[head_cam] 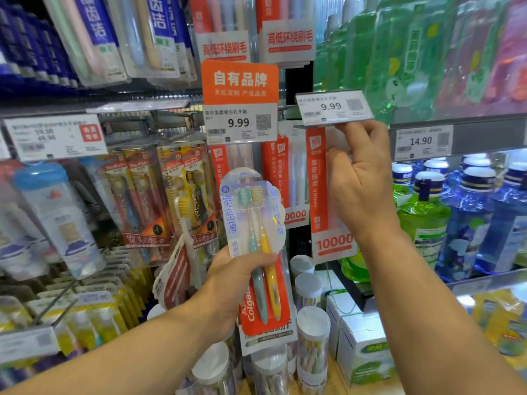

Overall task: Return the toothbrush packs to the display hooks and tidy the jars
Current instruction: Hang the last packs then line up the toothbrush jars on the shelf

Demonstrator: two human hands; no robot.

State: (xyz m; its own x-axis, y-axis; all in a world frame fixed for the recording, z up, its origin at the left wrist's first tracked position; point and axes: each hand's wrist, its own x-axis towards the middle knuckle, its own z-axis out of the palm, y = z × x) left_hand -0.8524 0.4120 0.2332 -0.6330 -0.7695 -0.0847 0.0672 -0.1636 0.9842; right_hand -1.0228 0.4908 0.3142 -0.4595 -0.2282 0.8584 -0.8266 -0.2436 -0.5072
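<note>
1. The left hand (228, 276) is gripping a toothbrush pack (252, 212) upright, fingers (258, 259) curled round its lower half; the card is reading "宽密薄", and two brushes, one teal and one yellow, are showing through the blister.
2. Behind those fingers, the same hand is also holding a red Colgate pack (266, 317), its lower edge hanging just above the jars (312, 332).
3. The right hand (360, 183) is reaching up, fingers partly bent, fingertips touching the underside of a white price tag (333, 106) reading "9.99"; whether they are pinching it, I cannot tell.
4. Just left of the right fingers, a red-striped pack (318, 181) is hanging, marked "10000" at its foot; a second like it is hanging further left.
5. Above the left fingers, an orange sign (239, 81) is reading "自有品牌", with another "9.99" label beneath it.
6. Left of the left fingers, yellow and red packs with Japanese lettering (159, 195) are crowding the hooks closely, and a loose white brush is leaning among them.
7. Right of the right fingers, green and blue mouthwash bottles (425, 218) are filling a shelf under a tag (422, 142) reading "14.90".
8. Below both hands, clear jars with white lids are standing close together, with white boxes (362, 340) beside them on the right.
9. A narrow dark gap is lying open between the hanging packs and the bottle shelf.
</note>
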